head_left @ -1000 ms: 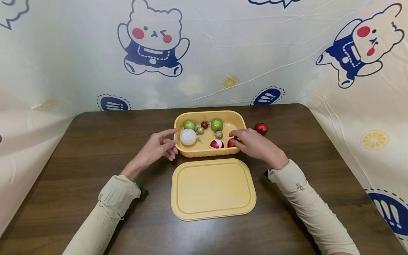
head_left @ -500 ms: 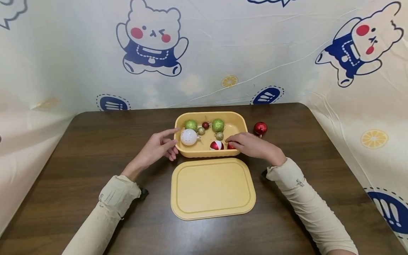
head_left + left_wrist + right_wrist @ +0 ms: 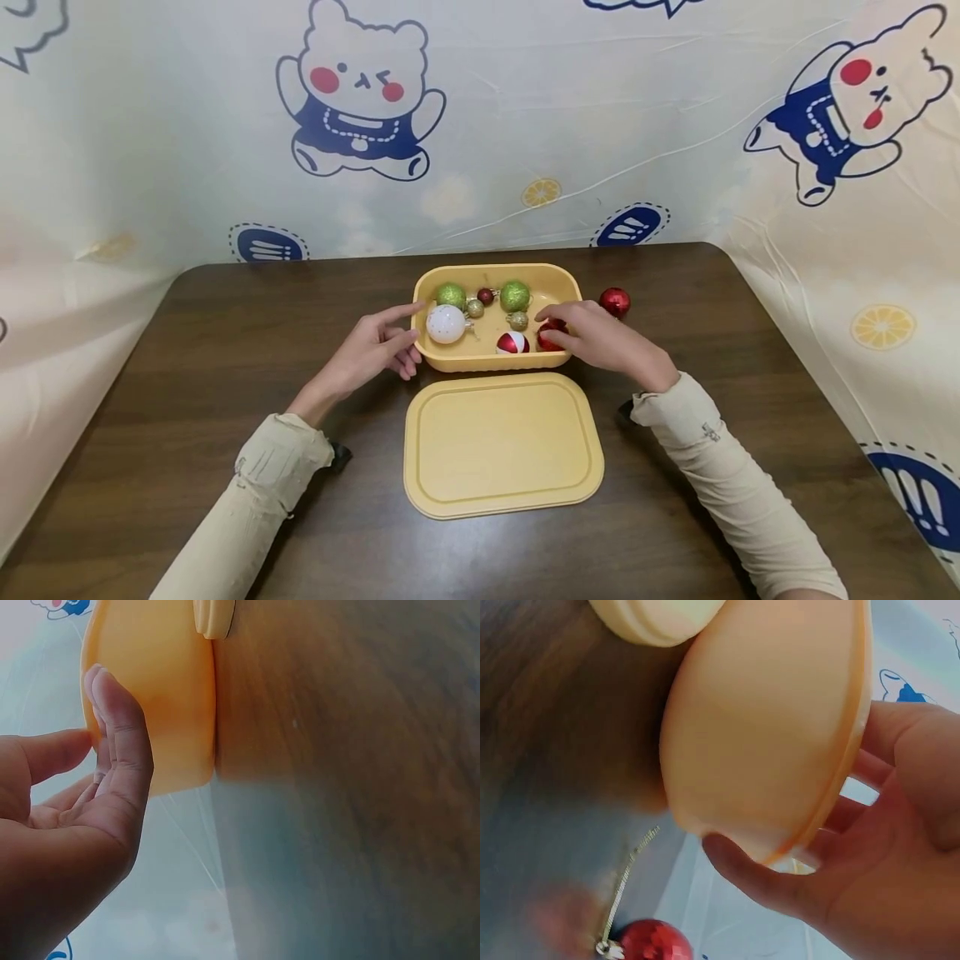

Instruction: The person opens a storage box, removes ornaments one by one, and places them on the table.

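A yellow storage box [image 3: 487, 364] stands on the table with several Christmas balls in it. Its left end meets my left hand [image 3: 371, 342], whose fingertips rest at the rim and outer wall. My right hand [image 3: 603, 337] reaches over the right rim, index finger and thumb curved round a shiny red Christmas ball [image 3: 551, 336] partly covered by them. Close by lies a red-and-white ball [image 3: 513, 342]. A white ball [image 3: 446, 323], green glitter balls [image 3: 515, 296] and small gold balls [image 3: 517, 320] lie farther left and back. In the right wrist view, the box wall [image 3: 757, 720] hides the held ball.
Directly in front of the box lies its flat yellow lid [image 3: 502, 446]. Another red ball [image 3: 615, 302] sits on the table [image 3: 300, 300] to the right of the box. A printed curtain [image 3: 525, 125] stands behind the table.
The right fingers closed lower over the red ball half a second ago; now they are raised and spread wider, showing more of it. The left hand has stayed at the box's left end.
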A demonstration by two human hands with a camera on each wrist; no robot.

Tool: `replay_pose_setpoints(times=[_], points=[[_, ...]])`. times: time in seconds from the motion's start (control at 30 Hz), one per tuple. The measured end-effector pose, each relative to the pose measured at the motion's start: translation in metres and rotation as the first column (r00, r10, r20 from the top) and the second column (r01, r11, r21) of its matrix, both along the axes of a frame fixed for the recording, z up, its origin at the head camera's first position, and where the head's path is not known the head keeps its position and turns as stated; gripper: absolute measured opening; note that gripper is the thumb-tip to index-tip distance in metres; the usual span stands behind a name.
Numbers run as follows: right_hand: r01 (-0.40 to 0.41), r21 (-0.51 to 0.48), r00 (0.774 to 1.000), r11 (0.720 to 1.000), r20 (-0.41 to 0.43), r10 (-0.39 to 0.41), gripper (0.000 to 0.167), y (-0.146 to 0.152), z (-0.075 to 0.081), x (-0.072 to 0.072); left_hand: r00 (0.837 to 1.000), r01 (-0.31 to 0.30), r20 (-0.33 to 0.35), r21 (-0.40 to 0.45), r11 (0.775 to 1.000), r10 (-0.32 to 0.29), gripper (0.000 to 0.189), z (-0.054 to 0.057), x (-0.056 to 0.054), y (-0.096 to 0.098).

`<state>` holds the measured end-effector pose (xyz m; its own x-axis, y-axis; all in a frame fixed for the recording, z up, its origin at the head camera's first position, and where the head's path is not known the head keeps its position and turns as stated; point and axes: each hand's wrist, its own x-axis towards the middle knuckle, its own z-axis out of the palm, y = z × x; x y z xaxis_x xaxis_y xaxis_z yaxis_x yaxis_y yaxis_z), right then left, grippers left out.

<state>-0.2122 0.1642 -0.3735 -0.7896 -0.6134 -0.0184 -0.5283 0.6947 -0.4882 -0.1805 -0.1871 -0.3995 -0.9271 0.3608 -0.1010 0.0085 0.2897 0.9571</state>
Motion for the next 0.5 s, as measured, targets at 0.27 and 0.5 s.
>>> replay_pose_setpoints(times=[0.27, 0.5], points=[[0.023, -0.078, 0.985, 0.997, -0.167, -0.036, 0.030, 0.002, 0.006, 0.002, 1.000, 0.001, 0.010, -0.001, 1.000, -0.001, 0.051, 0.000, -0.001, 0.001], [0.078, -0.090, 0.972, 0.993, -0.213, -0.096, 0.040, 0.006, 0.013, 0.004, 1.000, -0.004, 0.013, 0.004, 1.000, 0.004, 0.051, -0.001, -0.001, 0.000]])
